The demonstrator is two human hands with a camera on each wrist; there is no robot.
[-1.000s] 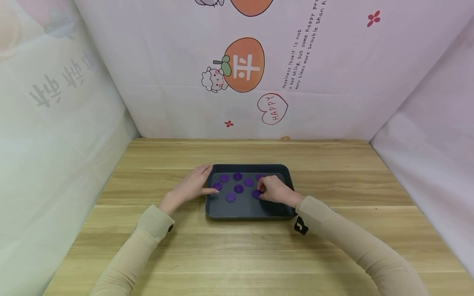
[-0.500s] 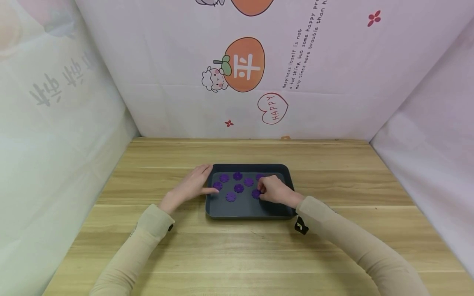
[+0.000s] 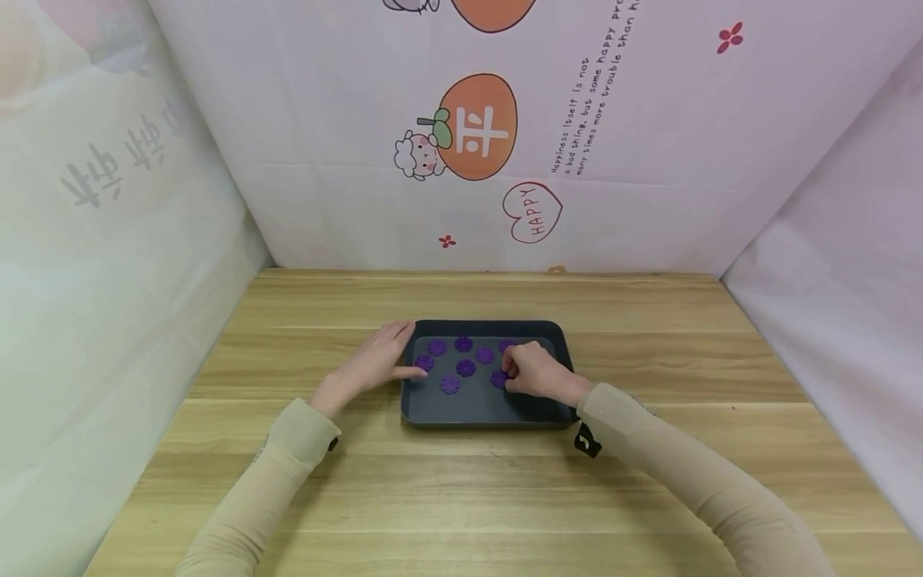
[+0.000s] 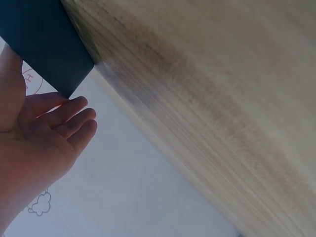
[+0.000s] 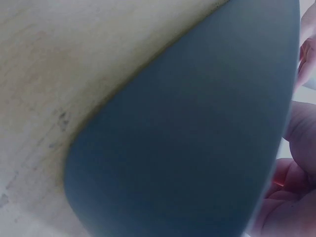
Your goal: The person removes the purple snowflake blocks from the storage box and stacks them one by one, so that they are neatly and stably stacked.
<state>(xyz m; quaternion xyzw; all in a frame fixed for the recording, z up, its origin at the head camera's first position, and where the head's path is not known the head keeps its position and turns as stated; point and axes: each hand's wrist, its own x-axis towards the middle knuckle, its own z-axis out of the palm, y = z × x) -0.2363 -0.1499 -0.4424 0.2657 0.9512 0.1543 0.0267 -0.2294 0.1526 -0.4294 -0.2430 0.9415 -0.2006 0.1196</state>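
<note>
A dark grey rectangular tray point(image 3: 476, 405) lies on the wooden table with several purple flower-shaped pieces point(image 3: 465, 368) in it. My right hand point(image 3: 537, 372) reaches over the tray's right side and pinches one darker flower-shaped piece point(image 3: 499, 379) between thumb and fingers, close to the tray floor. Another flower-shaped piece point(image 3: 507, 345) lies just behind those fingers, partly covered. At the tray's left end, my left hand point(image 3: 371, 362) rests with fingers extended near the back corner and the thumb across the rim. From the left wrist, the left fingers point(image 4: 61, 118) touch the tray's outer corner.
The wooden table point(image 3: 461, 489) extends around the tray on all sides. A printed white cloth point(image 3: 324, 200) stands as a wall behind it, with plain-looking cloth walls at left and right. In the right wrist view, the tray's outer wall point(image 5: 182, 123) hides much of the work.
</note>
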